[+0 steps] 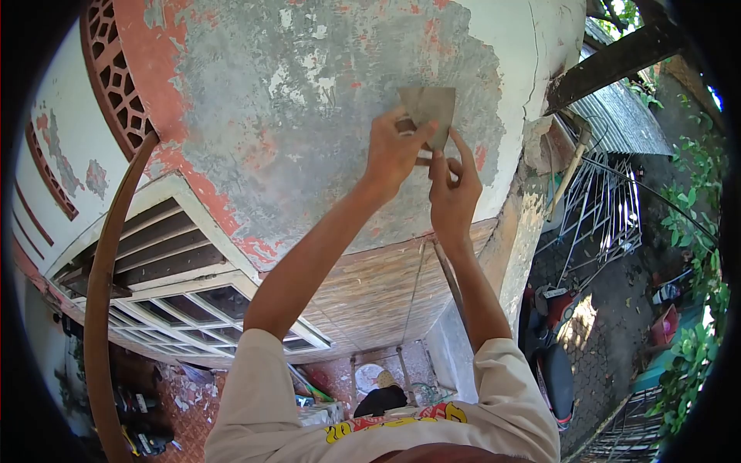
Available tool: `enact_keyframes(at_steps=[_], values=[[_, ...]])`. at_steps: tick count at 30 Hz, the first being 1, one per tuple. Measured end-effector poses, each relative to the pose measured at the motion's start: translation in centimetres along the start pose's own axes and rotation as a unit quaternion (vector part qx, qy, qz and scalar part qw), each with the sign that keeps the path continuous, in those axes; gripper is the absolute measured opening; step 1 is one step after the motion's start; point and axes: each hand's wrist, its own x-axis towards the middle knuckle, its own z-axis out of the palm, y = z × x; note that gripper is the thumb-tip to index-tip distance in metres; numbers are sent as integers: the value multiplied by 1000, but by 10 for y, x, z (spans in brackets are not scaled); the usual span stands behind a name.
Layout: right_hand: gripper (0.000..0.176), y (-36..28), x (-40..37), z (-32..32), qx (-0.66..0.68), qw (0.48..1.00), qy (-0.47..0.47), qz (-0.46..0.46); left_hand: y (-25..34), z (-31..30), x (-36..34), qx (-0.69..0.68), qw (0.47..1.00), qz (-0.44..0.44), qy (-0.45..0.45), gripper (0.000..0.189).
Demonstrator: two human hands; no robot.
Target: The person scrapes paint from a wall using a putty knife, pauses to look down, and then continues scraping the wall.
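A flat grey scraper blade [438,104], roughly rectangular and narrowing downward, is held up in front of the wall. My left hand [394,154] is closed on its left side, with the thumb lying across the blade face. Just below and to the right, my right hand [454,185] has its fingers bent around the narrow lower end, one fingertip at the blade's right edge. A short thin piece shows between the two hands; what it belongs to is hidden by the fingers. Behind the hands is a wall [309,131] with patchy grey filler, whitish spots and remains of red paint.
A white-framed louvred window [177,231] is at the left, with a curved wooden strip [100,309] in front. Far below, a round pale container [369,378] stands on the floor. A dark beam [617,65], metal bars [602,208] and a motorcycle [556,378] are at the right.
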Motion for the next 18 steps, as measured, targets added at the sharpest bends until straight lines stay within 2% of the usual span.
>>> enact_keyframes(at_steps=[6, 9, 13, 16, 18], values=[[40, 8, 62, 15, 44, 993, 87, -66, 22, 17, 55, 66, 996, 62, -6, 32], [39, 11, 89, 18, 81, 990, 99, -61, 25, 26, 74, 94, 992, 85, 5, 28], [40, 22, 98, 20, 75, 991, 88, -62, 26, 28, 93, 129, 989, 75, 7, 23], [42, 18, 110, 14, 91, 991, 59, -78, 16, 30, 115, 193, 966, 172, 28, 20], [41, 10, 113, 11, 97, 992, 50, -54, 14, 36, 127, 237, 952, 181, 65, 19]])
